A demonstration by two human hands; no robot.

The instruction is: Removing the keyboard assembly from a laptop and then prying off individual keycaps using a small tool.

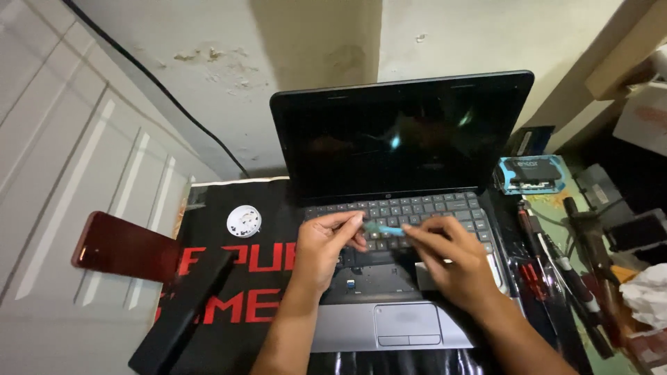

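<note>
Pale blue plastic, a thin flat pry tool (383, 228), lies level over the black keyboard (417, 212) of the open black-and-silver laptop (399, 208), its long axis running left to right between the two hands. The left hand (321, 250) pinches its left end between thumb and forefinger; the right hand (448, 257) pinches the other end with its fingertips, the remaining fingers curled over the keys, so both are equally near and each has a grip. The laptop sits at the back edge of a black desk mat with red lettering (229, 292). Near the mat's left edge rest a small round white plastic disc (244, 221) and a long black bar (182, 312). Beyond the right edge lie dark-handled screwdrivers (556, 271).
</note>
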